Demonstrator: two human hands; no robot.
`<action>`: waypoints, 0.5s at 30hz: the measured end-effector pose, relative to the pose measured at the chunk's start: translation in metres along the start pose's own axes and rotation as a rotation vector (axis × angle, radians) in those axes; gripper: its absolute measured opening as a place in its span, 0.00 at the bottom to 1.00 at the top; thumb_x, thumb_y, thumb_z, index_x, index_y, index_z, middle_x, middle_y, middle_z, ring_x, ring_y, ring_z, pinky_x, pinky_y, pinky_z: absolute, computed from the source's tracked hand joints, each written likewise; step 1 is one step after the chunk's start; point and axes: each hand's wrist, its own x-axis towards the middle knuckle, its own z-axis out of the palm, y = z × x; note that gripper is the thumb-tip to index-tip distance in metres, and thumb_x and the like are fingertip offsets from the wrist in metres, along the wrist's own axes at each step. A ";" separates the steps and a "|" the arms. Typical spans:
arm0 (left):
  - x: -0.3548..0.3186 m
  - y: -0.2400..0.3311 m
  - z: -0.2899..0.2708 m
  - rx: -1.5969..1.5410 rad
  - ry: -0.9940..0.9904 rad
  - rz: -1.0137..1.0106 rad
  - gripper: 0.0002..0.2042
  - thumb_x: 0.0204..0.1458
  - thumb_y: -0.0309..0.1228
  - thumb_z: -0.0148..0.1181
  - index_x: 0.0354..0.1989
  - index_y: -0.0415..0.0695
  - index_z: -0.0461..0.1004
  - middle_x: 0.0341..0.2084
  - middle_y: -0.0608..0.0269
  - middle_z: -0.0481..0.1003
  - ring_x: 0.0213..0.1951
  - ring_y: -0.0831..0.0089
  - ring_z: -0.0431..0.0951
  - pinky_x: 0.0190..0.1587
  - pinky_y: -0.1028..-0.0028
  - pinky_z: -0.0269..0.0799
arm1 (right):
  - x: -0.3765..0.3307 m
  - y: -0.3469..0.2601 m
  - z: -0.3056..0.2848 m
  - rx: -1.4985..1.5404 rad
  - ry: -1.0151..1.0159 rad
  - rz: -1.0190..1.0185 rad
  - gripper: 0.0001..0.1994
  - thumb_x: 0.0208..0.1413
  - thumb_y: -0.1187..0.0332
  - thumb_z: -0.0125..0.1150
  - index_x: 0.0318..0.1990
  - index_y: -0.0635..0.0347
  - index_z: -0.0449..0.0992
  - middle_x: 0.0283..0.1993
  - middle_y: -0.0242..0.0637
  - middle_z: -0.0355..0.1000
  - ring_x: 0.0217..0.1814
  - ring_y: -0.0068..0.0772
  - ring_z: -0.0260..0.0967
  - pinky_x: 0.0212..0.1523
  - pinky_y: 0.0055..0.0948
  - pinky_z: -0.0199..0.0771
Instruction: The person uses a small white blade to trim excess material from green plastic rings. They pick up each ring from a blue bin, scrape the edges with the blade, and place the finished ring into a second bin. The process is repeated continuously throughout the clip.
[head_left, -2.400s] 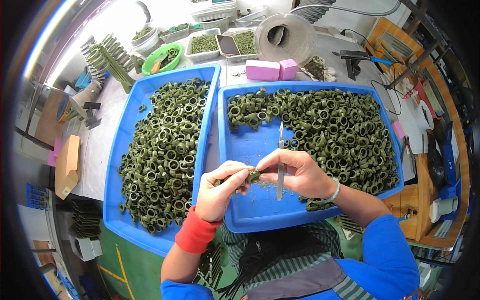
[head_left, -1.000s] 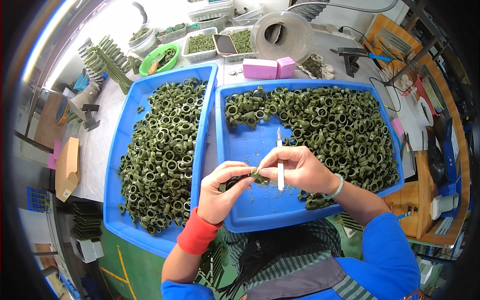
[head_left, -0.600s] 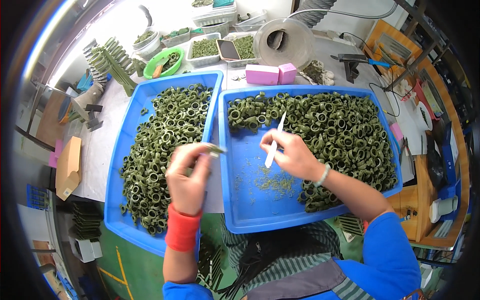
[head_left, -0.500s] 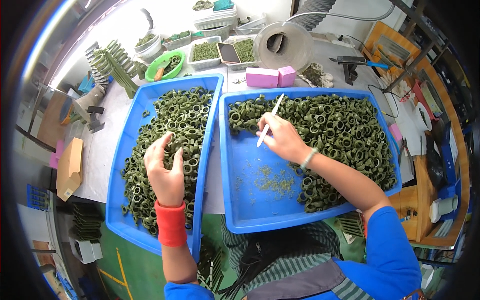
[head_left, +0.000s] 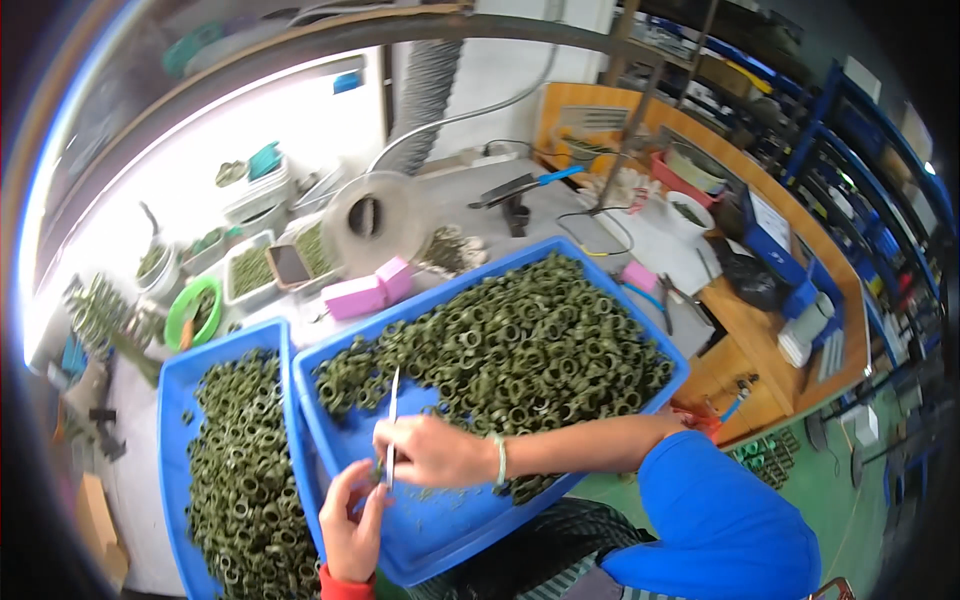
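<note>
In my right hand (head_left: pixel 430 450) is a slim white pointed tool (head_left: pixel 393 400), held upright between closed fingers. My left hand (head_left: pixel 350 525), with a red wristband, pinches a small dark green ring (head_left: pixel 376 473) close to the tool's lower end; the ring is partly hidden by fingers. Both hands meet above the near left part of the right blue tray (head_left: pixel 440 530). Many green ring-shaped parts (head_left: pixel 530 340) are heaped along that tray's far and right sides, with fine green scraps on its floor. The left blue tray (head_left: pixel 172 450) carries more such rings (head_left: pixel 245 470).
Behind the trays stand pink blocks (head_left: pixel 355 297), a phone (head_left: pixel 289 266) on tubs of small green pieces, a green bowl (head_left: pixel 192 312) and a clear round funnel-like cover (head_left: pixel 400 225). A blue-handled tool (head_left: pixel 530 187) and cables lie at the back. A wooden-sided bench (head_left: pixel 760 350) is at right.
My left hand has moved right from the left tray to meet my right hand, a ring now in its fingers. My right hand has come nearer. The whole view has swung right.
</note>
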 end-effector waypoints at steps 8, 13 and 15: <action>0.002 -0.001 0.014 -0.126 0.071 0.004 0.08 0.59 0.18 0.59 0.45 0.35 0.74 0.36 0.61 0.79 0.35 0.78 0.79 0.38 0.80 0.77 | -0.026 -0.007 -0.002 0.216 0.106 0.014 0.10 0.55 0.74 0.67 0.39 0.63 0.69 0.33 0.36 0.72 0.33 0.27 0.75 0.35 0.27 0.75; -0.004 0.010 -0.006 -0.346 0.057 -0.212 0.11 0.59 0.21 0.60 0.49 0.35 0.73 0.41 0.57 0.79 0.41 0.72 0.81 0.45 0.74 0.79 | -0.016 -0.017 0.000 0.507 -0.003 0.171 0.12 0.59 0.70 0.65 0.44 0.66 0.71 0.36 0.38 0.75 0.39 0.24 0.76 0.39 0.28 0.76; 0.004 0.002 -0.001 -0.417 0.016 -0.264 0.13 0.59 0.22 0.62 0.51 0.36 0.74 0.44 0.58 0.79 0.43 0.72 0.80 0.47 0.74 0.79 | -0.022 -0.014 -0.009 0.655 0.012 0.260 0.07 0.62 0.75 0.59 0.46 0.66 0.72 0.38 0.38 0.74 0.42 0.26 0.77 0.44 0.27 0.79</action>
